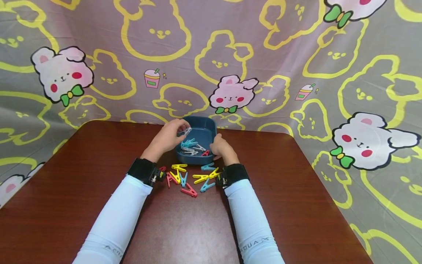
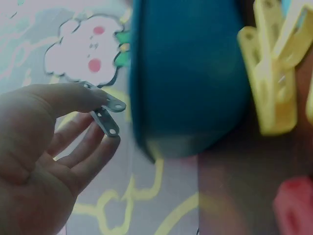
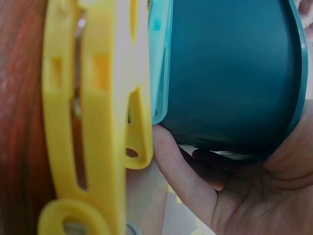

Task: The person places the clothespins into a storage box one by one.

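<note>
left hand (image 1: 169, 135) pinches 1 gray clip (image 1: 186, 131) by the rim, right hand (image 1: 224, 147) grips the bin (image 1: 194, 160)! partway, it seems: blue, gray and red clips (image 1: 189, 143) inside, yellow, red and blue clips (image 1: 200, 179) out on the table (image 1: 280, 183)!

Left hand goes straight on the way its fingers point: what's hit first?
Probably the blue bin, with the gray clip in the left hand leading; depth is unclear, so I can't tell which part.

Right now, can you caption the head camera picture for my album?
Left hand pinches a gray clip by a blue bin, right hand holds its side, colorful clips lie in front.
</note>
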Action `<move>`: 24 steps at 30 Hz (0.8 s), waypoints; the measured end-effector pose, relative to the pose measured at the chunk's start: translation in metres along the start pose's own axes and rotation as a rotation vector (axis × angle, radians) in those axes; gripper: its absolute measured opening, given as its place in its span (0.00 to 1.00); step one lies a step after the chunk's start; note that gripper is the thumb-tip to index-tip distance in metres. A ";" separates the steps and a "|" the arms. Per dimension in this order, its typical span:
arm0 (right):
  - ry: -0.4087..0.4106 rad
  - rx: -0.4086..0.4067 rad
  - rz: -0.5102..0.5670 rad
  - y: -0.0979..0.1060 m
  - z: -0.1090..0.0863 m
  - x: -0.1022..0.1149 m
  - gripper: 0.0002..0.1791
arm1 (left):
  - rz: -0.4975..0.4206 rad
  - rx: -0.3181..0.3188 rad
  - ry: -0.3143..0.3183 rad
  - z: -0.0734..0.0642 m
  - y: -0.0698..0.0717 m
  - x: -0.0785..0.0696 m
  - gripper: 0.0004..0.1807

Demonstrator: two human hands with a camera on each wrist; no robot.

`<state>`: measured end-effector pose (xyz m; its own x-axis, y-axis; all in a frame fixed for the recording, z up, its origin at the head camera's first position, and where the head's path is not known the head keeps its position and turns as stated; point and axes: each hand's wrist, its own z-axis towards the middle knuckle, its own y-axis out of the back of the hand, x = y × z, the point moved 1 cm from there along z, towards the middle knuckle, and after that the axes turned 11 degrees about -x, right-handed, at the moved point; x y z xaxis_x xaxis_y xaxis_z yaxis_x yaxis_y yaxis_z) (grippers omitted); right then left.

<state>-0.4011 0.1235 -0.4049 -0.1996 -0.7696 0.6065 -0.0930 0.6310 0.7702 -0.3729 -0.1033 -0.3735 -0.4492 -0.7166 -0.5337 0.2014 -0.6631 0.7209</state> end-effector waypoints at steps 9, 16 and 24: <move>0.011 0.000 -0.013 0.001 0.001 0.000 0.41 | -0.019 0.091 -0.043 0.000 -0.027 -0.012 0.16; 0.013 0.012 -0.026 0.003 0.000 0.001 0.40 | 0.015 0.155 -0.079 -0.002 -0.037 -0.016 0.14; 0.013 0.023 -0.028 0.003 0.002 0.001 0.43 | 0.042 0.179 -0.072 -0.001 -0.042 -0.020 0.13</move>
<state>-0.4032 0.1246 -0.4023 -0.1843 -0.7879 0.5876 -0.1207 0.6115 0.7820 -0.3718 -0.0612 -0.3935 -0.5063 -0.7209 -0.4732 0.0662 -0.5796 0.8122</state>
